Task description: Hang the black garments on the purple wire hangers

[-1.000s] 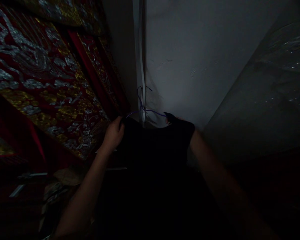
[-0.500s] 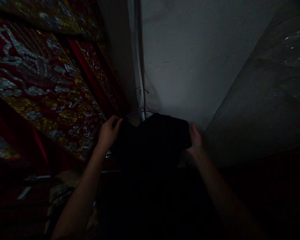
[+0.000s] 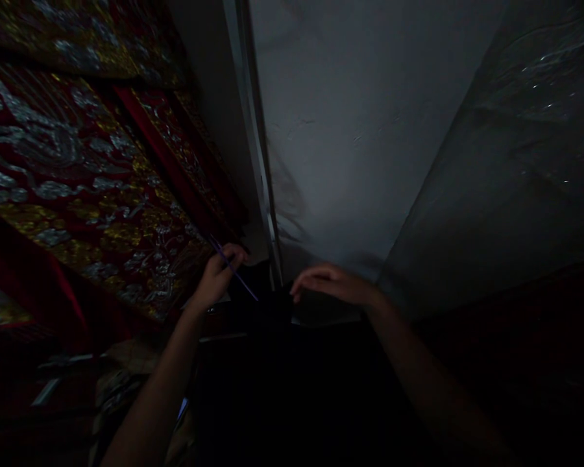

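Observation:
The scene is very dark. My left hand (image 3: 217, 275) is closed round a thin purple wire hanger (image 3: 233, 275) that slants down to the right. A black garment (image 3: 267, 311) hangs low between my hands and fades into the shadow below. My right hand (image 3: 331, 285) reaches in from the right with its fingers curled over the garment's top edge; whether it grips the cloth I cannot make out.
Red hangings with gold and silver embroidery (image 3: 78, 168) fill the left side. A pale vertical strip (image 3: 257, 162) runs down a white wall (image 3: 350, 130) ahead. A grey glittery sheet (image 3: 516, 162) covers the right side.
The garment and hanger have dropped lower. The hanger has tilted out of the garment's neck in my left hand. My right hand has moved left from the garment's shoulder to its top middle.

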`<act>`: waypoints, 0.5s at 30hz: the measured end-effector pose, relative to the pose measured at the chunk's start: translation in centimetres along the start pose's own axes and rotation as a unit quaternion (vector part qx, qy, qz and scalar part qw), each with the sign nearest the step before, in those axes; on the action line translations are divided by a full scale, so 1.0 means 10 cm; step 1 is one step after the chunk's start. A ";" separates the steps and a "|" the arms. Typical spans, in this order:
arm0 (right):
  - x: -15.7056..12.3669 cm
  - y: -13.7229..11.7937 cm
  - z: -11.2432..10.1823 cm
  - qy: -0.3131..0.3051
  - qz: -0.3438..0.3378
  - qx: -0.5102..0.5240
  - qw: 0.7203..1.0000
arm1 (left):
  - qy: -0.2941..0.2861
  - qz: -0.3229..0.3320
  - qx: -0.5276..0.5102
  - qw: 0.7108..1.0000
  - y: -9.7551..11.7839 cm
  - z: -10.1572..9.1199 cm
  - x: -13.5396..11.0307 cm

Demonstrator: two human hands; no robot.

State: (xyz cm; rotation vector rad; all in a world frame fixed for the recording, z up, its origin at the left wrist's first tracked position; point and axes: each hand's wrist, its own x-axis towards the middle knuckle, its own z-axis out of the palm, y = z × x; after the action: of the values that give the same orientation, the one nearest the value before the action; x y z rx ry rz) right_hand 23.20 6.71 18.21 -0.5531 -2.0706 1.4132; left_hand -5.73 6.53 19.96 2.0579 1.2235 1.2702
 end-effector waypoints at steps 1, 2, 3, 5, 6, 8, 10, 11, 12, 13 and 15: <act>0.02 0.11 0.05 0.068 0.006 -0.043 0.997 | -0.026 0.010 -0.023 0.999 0.07 0.07 -0.04; 0.05 0.22 0.09 0.143 0.002 -0.075 0.987 | -0.055 0.014 -0.045 0.997 0.16 0.14 -0.09; 0.08 0.33 0.13 0.200 -0.012 -0.087 0.976 | -0.087 0.013 -0.068 0.994 0.26 0.21 -0.13; 0.15 0.51 0.18 0.257 -0.036 -0.074 0.963 | -0.154 0.007 -0.115 0.981 0.47 0.33 -0.18; 0.18 0.57 0.19 0.263 -0.038 -0.057 0.962 | -0.186 0.001 -0.136 0.973 0.57 0.36 -0.20; 0.20 0.66 0.16 0.251 -0.027 -0.020 0.967 | -0.238 -0.009 -0.173 0.956 0.72 0.40 -0.22; 0.18 0.72 0.10 0.228 -0.009 0.007 0.973 | -0.275 -0.016 -0.207 0.939 0.82 0.39 -0.23; 0.14 0.74 0.07 0.217 0.002 0.016 0.976 | -0.287 -0.016 -0.224 0.931 0.83 0.37 -0.23; 0.09 0.76 0.04 0.213 0.014 0.027 0.977 | -0.294 -0.019 -0.241 0.925 0.83 0.34 -0.24; 0.03 0.78 0.01 0.217 0.030 0.042 0.975 | -0.293 -0.028 -0.257 0.920 0.81 0.32 -0.25; -0.14 0.80 -0.05 0.259 0.066 0.087 0.960 | -0.265 -0.069 -0.281 0.920 0.70 0.27 -0.29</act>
State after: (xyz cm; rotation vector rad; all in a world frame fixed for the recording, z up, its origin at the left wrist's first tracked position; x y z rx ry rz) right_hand 24.72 9.09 10.59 -0.8928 -1.5036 1.3291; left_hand -0.71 0.70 22.26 1.6847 0.6413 0.7886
